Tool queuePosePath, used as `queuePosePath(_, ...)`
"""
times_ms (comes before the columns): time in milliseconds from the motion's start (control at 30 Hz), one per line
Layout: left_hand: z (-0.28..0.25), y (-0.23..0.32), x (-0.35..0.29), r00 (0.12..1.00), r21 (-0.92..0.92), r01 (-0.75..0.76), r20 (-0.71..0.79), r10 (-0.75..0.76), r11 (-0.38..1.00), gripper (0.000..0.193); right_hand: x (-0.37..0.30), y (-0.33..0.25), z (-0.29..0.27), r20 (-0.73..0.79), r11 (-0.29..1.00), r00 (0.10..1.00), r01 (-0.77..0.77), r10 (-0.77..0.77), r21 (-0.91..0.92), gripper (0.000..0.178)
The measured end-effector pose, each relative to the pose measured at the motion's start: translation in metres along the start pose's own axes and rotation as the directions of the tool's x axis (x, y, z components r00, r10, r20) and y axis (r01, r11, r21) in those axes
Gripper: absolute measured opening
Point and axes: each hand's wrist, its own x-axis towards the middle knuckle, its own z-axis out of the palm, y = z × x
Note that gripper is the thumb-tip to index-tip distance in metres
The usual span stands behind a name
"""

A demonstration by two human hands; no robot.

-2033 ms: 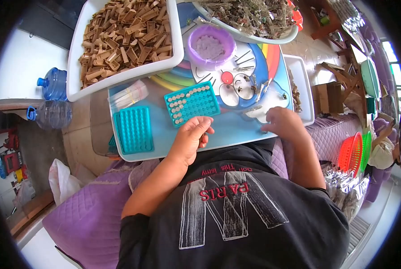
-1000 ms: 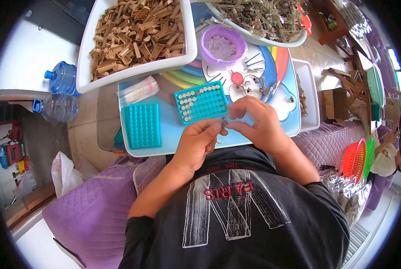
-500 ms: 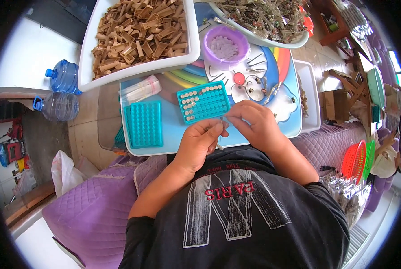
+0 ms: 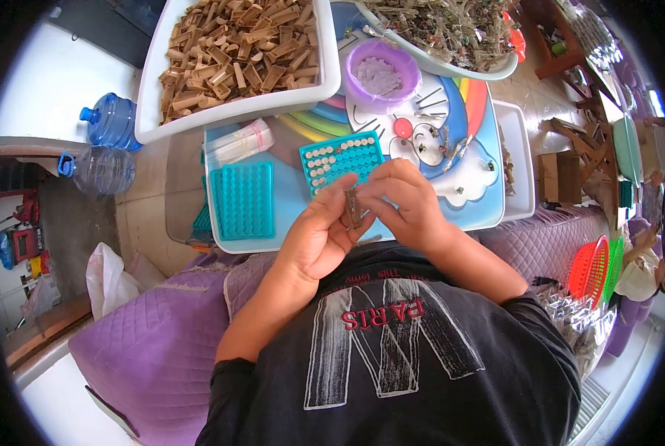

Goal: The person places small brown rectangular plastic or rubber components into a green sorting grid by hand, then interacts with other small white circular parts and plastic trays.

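Got a small brown trough-shaped piece (image 4: 352, 207) pinched in my left hand (image 4: 319, 232), by the near edge of the tabletop (image 4: 288, 199), close to the teal grid tray (image 4: 357, 159). My right hand (image 4: 405, 202) is right up beside it, can't tell if it's clamped.

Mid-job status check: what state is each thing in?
Left hand, holding the brown piece
Right hand, fingertips at the piece
Right teal tray, partly filled with white discs
Left teal tray, lying flat
White bin, heaped with brown parts
Purple bowl, holding white bits
Clear packet, white strips inside
Basin, heaped with tangled parts
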Motion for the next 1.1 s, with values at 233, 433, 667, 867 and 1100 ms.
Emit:
queuePosePath(233, -0.0007, -0.0032, 0.0, 1.0, -0.06, 0.005, 0.02, -0.004, 0.998, 0.035, 0.0018, 0.0, 0.0058, -0.073, 0.994, 0.997, 0.029, -0.036, -0.101, 0.012)
queuePosePath(433, -0.0002, -0.0014, 0.0004, 1.0, 0.064, -0.022, 0.006, 0.022, 0.998, 0.04, 0.0049, 0.0005, 0.001, 0.018, 0.98, 0.996, 0.092, -0.09, -0.178, 0.015)
queuePosePath(667, 0.0016, -0.0027, -0.0007, 0.996, 0.29, -0.081, -0.01, 0.088, 0.953, 0.036, 0.0017, 0.0061, 0.0007, 0.108, 0.978, 0.993, 0.077, -0.057, -0.193, 0.018)
queuePosePath(867, -0.0035, -0.003, 0.0005, 0.995, 0.268, -0.097, 0.009, 0.098, 0.959, 0.036, 0.0028, -0.0002, -0.0022, 0.13, 0.999, 0.991, -0.038, 0.042, -0.033, 0.029)
queuePosePath(1100, 0.0014, -0.0041, -0.001, 0.992, 0.274, -0.124, 0.007, 0.127, 0.954, 0.036, 0.0013, 0.0018, -0.0003, 0.104, 0.998, 0.995, 0.002, 0.004, -0.057, 0.027)
